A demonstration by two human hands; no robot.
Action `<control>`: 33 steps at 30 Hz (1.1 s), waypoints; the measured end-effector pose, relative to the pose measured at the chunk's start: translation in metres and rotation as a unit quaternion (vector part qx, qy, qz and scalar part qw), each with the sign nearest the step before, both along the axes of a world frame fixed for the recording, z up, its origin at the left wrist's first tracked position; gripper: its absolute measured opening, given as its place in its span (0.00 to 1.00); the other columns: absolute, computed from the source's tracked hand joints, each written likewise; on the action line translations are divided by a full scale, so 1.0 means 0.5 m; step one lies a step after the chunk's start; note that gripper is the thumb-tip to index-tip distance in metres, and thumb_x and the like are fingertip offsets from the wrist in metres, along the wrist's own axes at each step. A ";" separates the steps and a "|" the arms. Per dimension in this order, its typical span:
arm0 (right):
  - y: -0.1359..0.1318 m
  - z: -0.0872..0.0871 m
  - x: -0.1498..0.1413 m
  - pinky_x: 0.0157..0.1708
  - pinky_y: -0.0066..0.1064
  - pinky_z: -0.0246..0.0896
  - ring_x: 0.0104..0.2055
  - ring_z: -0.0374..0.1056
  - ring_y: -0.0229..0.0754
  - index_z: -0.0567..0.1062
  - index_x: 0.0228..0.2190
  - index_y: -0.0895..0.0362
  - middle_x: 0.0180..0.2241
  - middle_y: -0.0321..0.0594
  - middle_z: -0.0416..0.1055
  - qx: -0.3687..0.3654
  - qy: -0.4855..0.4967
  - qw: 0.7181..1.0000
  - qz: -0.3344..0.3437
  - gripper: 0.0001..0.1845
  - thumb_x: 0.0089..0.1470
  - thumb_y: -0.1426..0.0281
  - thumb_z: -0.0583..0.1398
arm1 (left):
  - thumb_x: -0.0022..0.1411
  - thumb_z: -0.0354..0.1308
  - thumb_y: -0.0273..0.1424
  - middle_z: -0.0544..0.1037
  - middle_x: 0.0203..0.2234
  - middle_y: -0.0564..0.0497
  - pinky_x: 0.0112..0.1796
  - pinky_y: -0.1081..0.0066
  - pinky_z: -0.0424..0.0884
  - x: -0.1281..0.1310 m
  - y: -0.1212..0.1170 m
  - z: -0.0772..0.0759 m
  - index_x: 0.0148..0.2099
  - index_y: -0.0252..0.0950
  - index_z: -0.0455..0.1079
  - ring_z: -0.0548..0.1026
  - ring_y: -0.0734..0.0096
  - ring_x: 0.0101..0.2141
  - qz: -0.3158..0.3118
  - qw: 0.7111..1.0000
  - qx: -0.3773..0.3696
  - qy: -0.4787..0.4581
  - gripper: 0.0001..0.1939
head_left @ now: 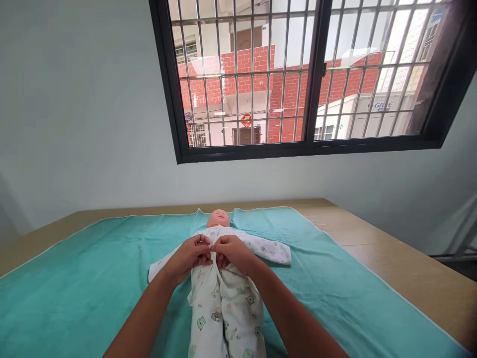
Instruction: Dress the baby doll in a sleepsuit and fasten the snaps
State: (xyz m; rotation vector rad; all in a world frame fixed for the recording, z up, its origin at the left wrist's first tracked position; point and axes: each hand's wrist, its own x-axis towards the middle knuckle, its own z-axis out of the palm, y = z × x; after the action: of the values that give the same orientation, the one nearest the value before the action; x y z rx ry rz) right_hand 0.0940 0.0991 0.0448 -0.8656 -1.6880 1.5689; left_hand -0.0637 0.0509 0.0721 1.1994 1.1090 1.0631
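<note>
A baby doll [218, 218] lies on its back, head toward the wall, dressed in a white long-sleeved top [266, 247] with small prints. White pants [238, 318] with green and brown animal prints cover its legs. Over the doll's belly, my left hand [194, 254] pinches the white cloth at the front middle. My right hand [231, 252] pinches the same cloth from the other side, and the fingertips of both hands meet. A fold of fabric runs down from between them. Whether they hold the top's edge or the pants' waist is hard to make out.
A teal blanket [93, 278] lies under the doll on a wooden table [402, 258]. Behind stands a white wall [93, 114] with a dark-framed barred window [246, 154]. A metal frame [452, 256] shows beyond the table's right edge.
</note>
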 end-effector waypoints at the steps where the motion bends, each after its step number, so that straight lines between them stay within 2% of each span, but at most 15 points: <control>1: 0.001 -0.001 0.000 0.19 0.24 0.56 0.17 0.65 0.35 0.68 0.21 0.58 0.15 0.35 0.69 0.001 -0.005 1.000 0.001 0.11 0.48 0.64 0.60 | 0.49 0.64 0.33 0.67 0.20 0.59 0.30 0.76 0.67 -0.002 0.002 -0.004 0.33 0.36 0.62 0.66 0.80 0.23 -0.002 1.000 -0.001 -0.009 0.14; 10: -0.010 0.011 0.011 0.19 0.22 0.52 0.18 0.62 0.31 0.70 0.23 0.59 0.19 0.34 0.69 0.000 0.038 0.999 0.022 0.12 0.49 0.62 0.61 | 0.50 0.63 0.31 0.67 0.19 0.59 0.25 0.80 0.66 0.007 0.002 -0.005 0.32 0.36 0.61 0.64 0.82 0.21 0.008 1.000 0.003 -0.008 0.12; 16: -0.002 0.002 0.014 0.18 0.23 0.49 0.18 0.58 0.30 0.69 0.21 0.59 0.19 0.33 0.65 0.019 0.070 0.997 0.021 0.16 0.51 0.59 0.60 | 0.51 0.63 0.28 0.66 0.18 0.59 0.23 0.82 0.66 0.001 0.023 -0.035 0.32 0.36 0.60 0.63 0.84 0.19 0.027 0.994 -0.015 -0.107 0.12; 21: -0.008 0.007 0.009 0.16 0.23 0.43 0.15 0.50 0.29 0.71 0.25 0.57 0.14 0.28 0.59 0.043 0.053 0.998 -0.003 0.11 0.51 0.62 0.59 | 0.50 0.62 0.25 0.64 0.15 0.60 0.19 0.85 0.62 -0.003 0.040 -0.054 0.31 0.36 0.60 0.61 0.86 0.17 0.037 0.985 -0.028 -0.167 0.12; 25: -0.019 0.012 -0.004 0.16 0.23 0.44 0.16 0.51 0.29 0.74 0.28 0.56 0.15 0.27 0.60 0.097 0.019 0.994 -0.039 0.04 0.48 0.68 0.60 | 0.49 0.63 0.25 0.62 0.14 0.62 0.17 0.86 0.60 -0.002 0.046 -0.057 0.30 0.35 0.60 0.59 0.87 0.15 0.040 0.979 -0.033 -0.199 0.12; 30: -0.017 0.004 -0.015 0.24 0.24 0.55 0.25 0.61 0.32 0.75 0.28 0.56 0.24 0.32 0.69 0.219 -0.007 0.970 -0.102 0.04 0.44 0.71 0.61 | 0.48 0.64 0.25 0.62 0.14 0.62 0.15 0.86 0.57 -0.004 0.044 -0.058 0.30 0.35 0.59 0.57 0.88 0.14 0.020 0.972 -0.044 -0.232 0.14; 33: -0.016 0.002 -0.012 0.29 0.25 0.57 0.28 0.63 0.34 0.74 0.28 0.55 0.27 0.31 0.71 0.257 -0.049 0.956 -0.129 0.07 0.42 0.70 0.64 | 0.49 0.64 0.25 0.60 0.14 0.63 0.15 0.85 0.56 -0.006 0.042 -0.059 0.29 0.35 0.59 0.56 0.89 0.14 0.009 0.971 -0.042 -0.236 0.14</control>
State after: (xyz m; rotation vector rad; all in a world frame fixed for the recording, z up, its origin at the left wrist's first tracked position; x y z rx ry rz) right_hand 0.0881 0.0908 0.0460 -0.8515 -1.8458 0.8622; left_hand -0.0668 0.0719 0.0425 0.8093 0.7834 1.2241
